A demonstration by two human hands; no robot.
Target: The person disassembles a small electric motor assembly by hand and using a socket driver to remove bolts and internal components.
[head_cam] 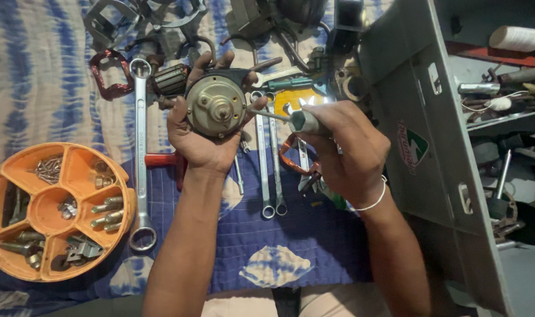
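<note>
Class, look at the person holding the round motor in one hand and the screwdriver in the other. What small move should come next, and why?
Probably ease the screwdriver tip a little further left onto the motor face. The left hand cradles the motor face-up, the right hand grips the tool's handle, and the tip sits right at the motor's right edge, seemingly not yet seated on any fastener.
</note>
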